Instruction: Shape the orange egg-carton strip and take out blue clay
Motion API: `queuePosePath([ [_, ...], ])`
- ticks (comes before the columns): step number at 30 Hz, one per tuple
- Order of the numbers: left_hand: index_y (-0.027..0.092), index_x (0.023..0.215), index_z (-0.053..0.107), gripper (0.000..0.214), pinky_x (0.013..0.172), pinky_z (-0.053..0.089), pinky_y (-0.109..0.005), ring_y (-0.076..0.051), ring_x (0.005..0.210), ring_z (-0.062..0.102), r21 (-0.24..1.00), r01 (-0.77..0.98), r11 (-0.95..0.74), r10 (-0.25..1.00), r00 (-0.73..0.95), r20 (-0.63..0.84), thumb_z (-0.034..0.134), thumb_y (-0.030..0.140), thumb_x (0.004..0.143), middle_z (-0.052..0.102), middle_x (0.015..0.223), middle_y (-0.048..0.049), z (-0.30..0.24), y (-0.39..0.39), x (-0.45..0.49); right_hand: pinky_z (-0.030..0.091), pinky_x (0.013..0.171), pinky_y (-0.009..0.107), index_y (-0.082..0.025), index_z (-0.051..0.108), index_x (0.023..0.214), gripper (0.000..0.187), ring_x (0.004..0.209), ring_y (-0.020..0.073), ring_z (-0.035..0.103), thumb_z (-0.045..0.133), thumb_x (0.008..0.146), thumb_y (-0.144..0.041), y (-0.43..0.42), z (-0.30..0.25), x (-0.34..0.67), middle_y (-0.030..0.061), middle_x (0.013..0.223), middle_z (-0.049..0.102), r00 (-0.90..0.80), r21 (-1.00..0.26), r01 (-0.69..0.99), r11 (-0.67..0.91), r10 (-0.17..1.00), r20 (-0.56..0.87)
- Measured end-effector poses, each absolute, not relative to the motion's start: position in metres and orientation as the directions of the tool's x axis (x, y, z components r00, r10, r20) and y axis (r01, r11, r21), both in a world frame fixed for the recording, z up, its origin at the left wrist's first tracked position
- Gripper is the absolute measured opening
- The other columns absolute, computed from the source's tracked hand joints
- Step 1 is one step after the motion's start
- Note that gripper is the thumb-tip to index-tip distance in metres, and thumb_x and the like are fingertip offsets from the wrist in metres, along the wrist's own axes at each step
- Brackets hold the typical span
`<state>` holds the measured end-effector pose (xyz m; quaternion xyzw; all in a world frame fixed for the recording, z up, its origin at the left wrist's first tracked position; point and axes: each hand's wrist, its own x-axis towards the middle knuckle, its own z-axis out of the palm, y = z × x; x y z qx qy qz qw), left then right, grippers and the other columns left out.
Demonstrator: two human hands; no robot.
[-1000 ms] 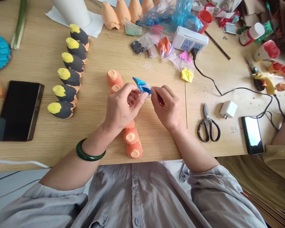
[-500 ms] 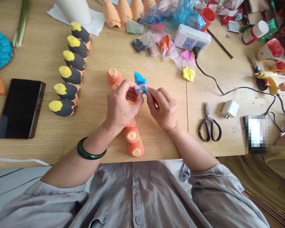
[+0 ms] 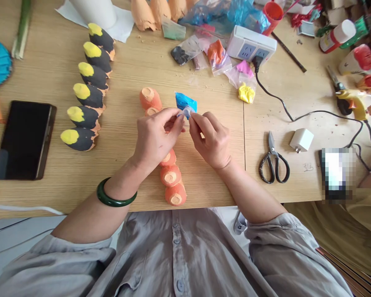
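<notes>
A blue-filled plastic bag [image 3: 186, 102] is pinched at its neck between the left hand [image 3: 156, 138] and right hand [image 3: 209, 140], its full end pointing forward.

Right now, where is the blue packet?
In the head view, the blue packet is pinched between the left hand and right hand, just right of an orange carton cup.

The blue clay [image 3: 185, 101] in its thin, clear plastic bag [image 3: 184, 111] looks matt, the desk [image 3: 49, 198] is smooth wood-grain, and the green bangle [image 3: 111, 201] is glossy.
</notes>
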<state>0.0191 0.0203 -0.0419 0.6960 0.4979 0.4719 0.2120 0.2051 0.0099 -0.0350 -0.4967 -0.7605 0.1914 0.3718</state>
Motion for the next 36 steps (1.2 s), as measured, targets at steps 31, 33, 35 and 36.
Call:
queuePosePath([
  [31, 0.029, 0.107, 0.081, 0.024, 0.071, 0.072, -0.029, -0.018, 0.077, 0.088, 0.795, 0.461, -0.394, 0.909, 0.071, 0.410, 0.068, 0.048, 0.114, 0.087, 0.088, 0.0065, -0.019, 0.008, 0.022, 0.051, 0.064, 0.027, -0.022, 0.075, 0.116, 0.040, 0.073, 0.0138, 0.065, 0.041, 0.127, -0.039, 0.014, -0.043, 0.203, 0.0021, 0.088, 0.062, -0.261, -0.453, 0.672, 0.585, 0.760, 0.595],
  [33, 0.029, 0.110, 0.081, 0.022, 0.073, 0.072, -0.028, -0.019, 0.081, 0.089, 0.805, 0.460, -0.375, 0.921, 0.087, 0.379, 0.066, 0.044, 0.116, 0.088, 0.090, 0.0063, -0.015, 0.006, 0.021, 0.047, 0.060, 0.027, -0.022, 0.073, 0.120, 0.036, 0.070, 0.0123, 0.062, 0.040, 0.127, -0.034, 0.016, -0.047, 0.204, 0.0004, 0.087, 0.062, -0.262, -0.371, 0.691, 0.621, 0.693, 0.672],
  [35, 0.029, 0.112, 0.081, 0.023, 0.074, 0.073, -0.029, -0.020, 0.082, 0.089, 0.797, 0.486, -0.357, 0.929, 0.098, 0.356, 0.065, 0.045, 0.115, 0.088, 0.091, 0.0053, -0.013, 0.005, 0.020, 0.045, 0.059, 0.027, -0.022, 0.072, 0.123, 0.033, 0.069, 0.0117, 0.063, 0.040, 0.127, -0.030, 0.017, -0.049, 0.204, -0.0003, 0.087, 0.062, -0.263, -0.317, 0.708, 0.632, 0.652, 0.711],
  [36, 0.029, 0.115, 0.081, 0.025, 0.076, 0.073, -0.030, -0.021, 0.085, 0.090, 0.792, 0.507, -0.341, 0.936, 0.107, 0.335, 0.064, 0.047, 0.115, 0.088, 0.093, 0.0045, -0.014, 0.005, 0.019, 0.045, 0.059, 0.027, -0.022, 0.072, 0.124, 0.032, 0.069, 0.0116, 0.063, 0.040, 0.127, -0.029, 0.018, -0.050, 0.205, -0.0004, 0.088, 0.063, -0.265, -0.300, 0.712, 0.635, 0.638, 0.723],
])
